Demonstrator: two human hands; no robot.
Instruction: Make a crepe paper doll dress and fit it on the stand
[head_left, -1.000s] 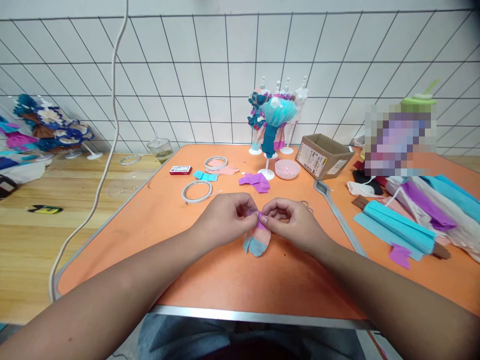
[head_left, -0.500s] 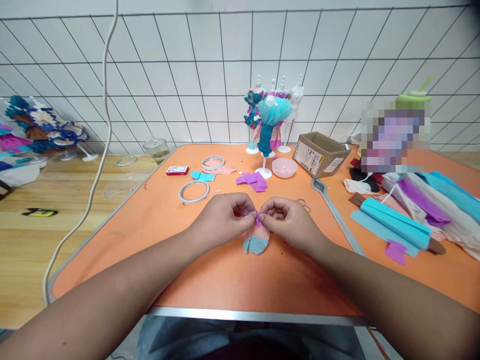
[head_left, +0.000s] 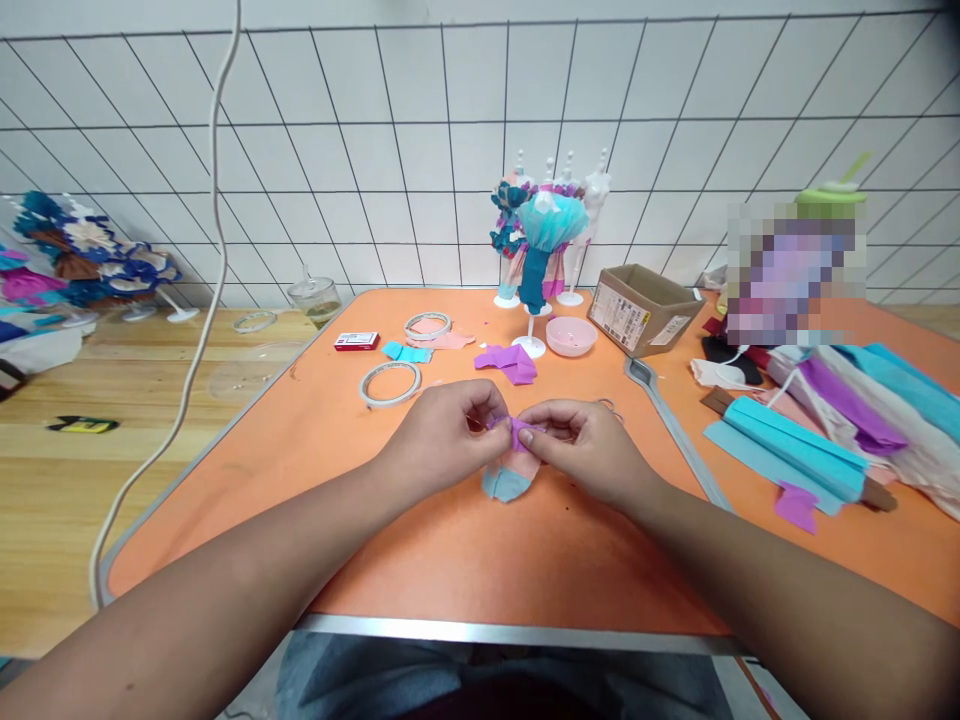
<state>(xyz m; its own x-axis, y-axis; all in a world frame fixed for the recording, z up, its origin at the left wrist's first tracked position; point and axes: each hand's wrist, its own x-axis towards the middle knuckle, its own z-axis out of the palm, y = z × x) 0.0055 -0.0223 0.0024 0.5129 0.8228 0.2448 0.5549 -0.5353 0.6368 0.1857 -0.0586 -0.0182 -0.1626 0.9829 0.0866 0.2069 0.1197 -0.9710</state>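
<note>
Between my two hands is a small piece of crepe paper (head_left: 508, 484), purple at the top, peach in the middle and light blue at the lower end. My left hand (head_left: 454, 432) pinches its upper left side with thumb and forefinger. On the other side, my right hand (head_left: 589, 445) pinches the purple part with thumb and fingertips. The piece hangs just above the table, light blue end toward me. Behind my right hand lie scissors (head_left: 609, 406), mostly hidden. A loose purple paper scrap (head_left: 512, 364) lies beyond my hands.
Two tape rolls (head_left: 390, 384), a red-and-white box (head_left: 356, 342) and blue scraps (head_left: 406, 352) lie left. Farther back stand mini dress forms (head_left: 551, 225), a pink bowl (head_left: 571, 337) and a cardboard box (head_left: 641, 310). Crepe paper rolls (head_left: 795, 445) are at right; a white cable (head_left: 214, 200) hangs left.
My right fingers have shifted slightly outward along the purple part, so more of it shows. The paper's light blue end has tilted a little to the left.
</note>
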